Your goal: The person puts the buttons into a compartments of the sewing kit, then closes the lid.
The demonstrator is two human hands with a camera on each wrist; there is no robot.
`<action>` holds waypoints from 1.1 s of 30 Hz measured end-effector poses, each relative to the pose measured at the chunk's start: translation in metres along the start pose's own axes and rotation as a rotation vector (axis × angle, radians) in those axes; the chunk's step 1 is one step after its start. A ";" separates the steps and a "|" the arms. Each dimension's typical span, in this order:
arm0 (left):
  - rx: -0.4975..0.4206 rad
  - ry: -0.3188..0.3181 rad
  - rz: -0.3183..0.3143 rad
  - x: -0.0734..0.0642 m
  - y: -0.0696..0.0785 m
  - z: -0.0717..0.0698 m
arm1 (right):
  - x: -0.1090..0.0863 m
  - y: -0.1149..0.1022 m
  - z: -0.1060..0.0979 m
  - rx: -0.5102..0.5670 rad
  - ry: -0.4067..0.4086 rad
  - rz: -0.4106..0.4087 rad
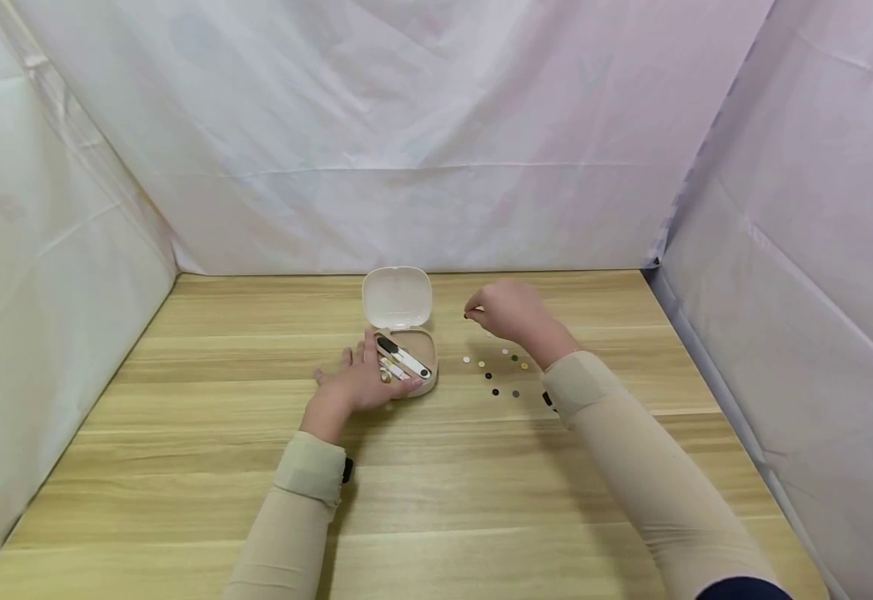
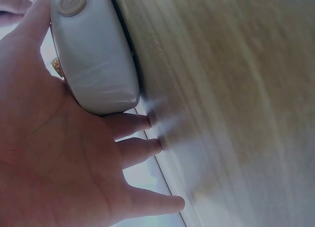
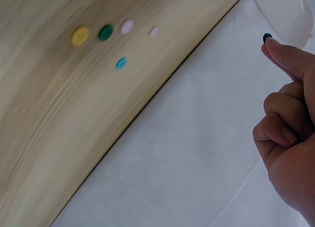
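Note:
A small beige sewing box stands with its translucent lid raised. Inside it lie scissors with a black-and-white sheath or handle and other small items partly hidden. My left hand rests against the box's left front corner, thumb along the front and index finger along the left side; the other fingers spread straight over the table. In the left wrist view the palm touches the box wall. Above the table, right of the lid, my right hand pinches a dark button between thumb and index finger.
Several loose buttons lie on the wooden table right of the box, among them a yellow button, a green button, a blue button and a grey button. White cloth hangs behind the table and along both sides.

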State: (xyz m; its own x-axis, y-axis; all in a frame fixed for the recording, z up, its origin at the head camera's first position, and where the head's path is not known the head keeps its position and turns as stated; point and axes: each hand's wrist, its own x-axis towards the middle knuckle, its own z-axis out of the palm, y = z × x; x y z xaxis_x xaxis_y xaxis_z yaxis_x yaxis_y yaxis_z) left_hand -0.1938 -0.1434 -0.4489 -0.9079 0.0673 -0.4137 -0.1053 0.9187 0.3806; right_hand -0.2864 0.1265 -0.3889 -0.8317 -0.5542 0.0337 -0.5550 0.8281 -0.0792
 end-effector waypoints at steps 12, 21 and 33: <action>0.015 0.009 -0.017 0.020 -0.011 0.011 | 0.032 -0.043 0.011 -0.006 0.004 -0.053; 0.002 -0.009 0.000 -0.003 0.000 -0.002 | 0.045 -0.070 0.028 0.030 0.005 -0.095; 0.006 -0.011 -0.005 -0.001 -0.002 0.000 | 0.054 -0.088 0.042 0.028 -0.053 -0.126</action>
State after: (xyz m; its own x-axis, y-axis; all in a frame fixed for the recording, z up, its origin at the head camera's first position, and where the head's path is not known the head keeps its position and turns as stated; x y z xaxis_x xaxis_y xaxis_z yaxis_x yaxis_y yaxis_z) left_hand -0.1927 -0.1451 -0.4496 -0.9030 0.0666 -0.4244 -0.1076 0.9213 0.3737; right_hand -0.2820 0.0205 -0.4221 -0.7534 -0.6576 -0.0072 -0.6534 0.7497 -0.1050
